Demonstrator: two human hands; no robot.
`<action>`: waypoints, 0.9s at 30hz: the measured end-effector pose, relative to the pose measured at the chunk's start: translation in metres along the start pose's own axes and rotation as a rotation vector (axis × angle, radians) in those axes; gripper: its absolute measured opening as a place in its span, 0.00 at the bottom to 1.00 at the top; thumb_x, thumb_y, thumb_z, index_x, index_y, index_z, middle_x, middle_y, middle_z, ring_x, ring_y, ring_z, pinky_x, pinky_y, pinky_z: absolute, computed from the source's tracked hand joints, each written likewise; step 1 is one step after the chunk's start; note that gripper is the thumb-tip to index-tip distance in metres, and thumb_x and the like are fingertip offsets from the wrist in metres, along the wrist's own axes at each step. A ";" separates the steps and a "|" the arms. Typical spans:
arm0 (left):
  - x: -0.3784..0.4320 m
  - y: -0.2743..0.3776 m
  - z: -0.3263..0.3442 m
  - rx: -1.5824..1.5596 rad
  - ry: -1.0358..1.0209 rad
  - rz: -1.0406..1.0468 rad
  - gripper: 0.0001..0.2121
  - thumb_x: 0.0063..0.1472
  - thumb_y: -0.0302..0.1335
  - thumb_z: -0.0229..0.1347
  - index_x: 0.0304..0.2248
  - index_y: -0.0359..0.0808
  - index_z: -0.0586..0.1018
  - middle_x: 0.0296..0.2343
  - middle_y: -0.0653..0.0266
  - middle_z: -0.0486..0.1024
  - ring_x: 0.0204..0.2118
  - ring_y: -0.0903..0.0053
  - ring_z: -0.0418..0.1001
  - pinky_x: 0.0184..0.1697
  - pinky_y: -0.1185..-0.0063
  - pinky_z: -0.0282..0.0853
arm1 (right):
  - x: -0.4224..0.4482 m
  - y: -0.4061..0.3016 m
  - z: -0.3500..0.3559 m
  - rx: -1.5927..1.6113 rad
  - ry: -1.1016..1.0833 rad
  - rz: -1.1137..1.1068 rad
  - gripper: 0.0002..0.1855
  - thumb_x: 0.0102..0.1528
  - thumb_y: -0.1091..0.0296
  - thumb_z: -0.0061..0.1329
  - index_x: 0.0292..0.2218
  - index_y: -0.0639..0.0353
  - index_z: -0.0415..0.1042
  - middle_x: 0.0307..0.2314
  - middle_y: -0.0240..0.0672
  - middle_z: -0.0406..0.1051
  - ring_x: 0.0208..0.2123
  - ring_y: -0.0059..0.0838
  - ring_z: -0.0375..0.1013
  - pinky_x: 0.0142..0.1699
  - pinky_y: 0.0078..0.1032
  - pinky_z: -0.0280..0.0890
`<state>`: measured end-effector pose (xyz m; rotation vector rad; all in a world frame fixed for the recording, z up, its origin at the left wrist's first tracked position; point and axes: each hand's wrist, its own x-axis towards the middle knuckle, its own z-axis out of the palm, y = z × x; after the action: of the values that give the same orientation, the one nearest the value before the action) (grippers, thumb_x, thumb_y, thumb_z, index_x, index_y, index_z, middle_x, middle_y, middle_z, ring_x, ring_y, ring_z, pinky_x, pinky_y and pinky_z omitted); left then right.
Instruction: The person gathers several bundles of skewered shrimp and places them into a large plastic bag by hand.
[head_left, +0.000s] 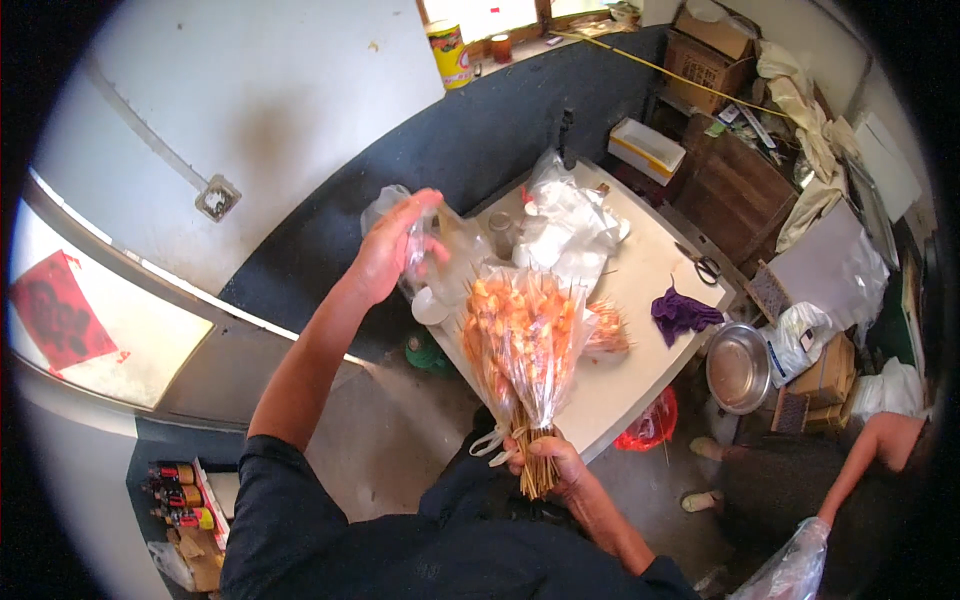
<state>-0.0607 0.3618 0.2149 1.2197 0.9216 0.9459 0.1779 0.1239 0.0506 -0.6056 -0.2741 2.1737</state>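
My right hand (564, 459) grips the bare bamboo ends of a thick bunch of skewers (529, 330). Orange-red food pieces fill their upper part, wrapped in clear plastic bags, with pointed tips poking out of the top. A white tie loop (487, 444) hangs beside the grip. Raised over the far left side of the table (652, 247), my left hand (401, 244) has its fingers apart, close to a clear plastic bag (386, 206); whether it touches the bag is unclear. Another bundle of skewers (609, 328) lies on the tabletop, partly behind the bunch.
White plastic bags (566, 225) are heaped at the table's back. Black-handled scissors (705, 268) and a purple cloth (681, 311) lie on its right. Beyond are a metal basin (739, 367) and a red plastic bag (652, 424). Another person's arm (862, 457) shows at lower right.
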 end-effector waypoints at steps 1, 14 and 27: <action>-0.002 0.002 0.005 0.026 -0.068 -0.067 0.22 0.64 0.39 0.38 0.53 0.36 0.61 0.51 0.65 0.60 0.29 0.74 0.73 0.21 0.82 0.61 | 0.000 -0.002 0.001 0.028 -0.017 0.002 0.31 0.40 0.69 0.47 0.47 0.66 0.57 0.30 0.40 0.68 0.26 0.29 0.71 0.30 0.28 0.71; -0.050 -0.021 0.038 0.652 -0.339 -0.435 0.16 0.59 0.30 0.49 0.47 0.37 0.70 0.17 0.72 0.68 0.15 0.89 0.64 0.17 0.87 0.57 | -0.003 -0.011 -0.019 0.085 0.071 -0.094 0.26 0.41 0.67 0.48 0.43 0.67 0.62 0.30 0.40 0.68 0.25 0.29 0.69 0.32 0.28 0.68; -0.038 -0.064 0.058 0.380 -0.200 -0.405 0.23 0.51 0.18 0.43 0.49 0.36 0.69 0.35 0.62 0.74 0.17 0.80 0.68 0.17 0.82 0.59 | -0.001 -0.007 -0.025 0.149 0.115 -0.099 0.21 0.43 0.67 0.47 0.40 0.65 0.63 0.30 0.41 0.69 0.27 0.29 0.71 0.31 0.28 0.70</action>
<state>-0.0139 0.3006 0.1607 1.3463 1.1634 0.3275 0.1962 0.1268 0.0319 -0.6169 -0.0779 2.0346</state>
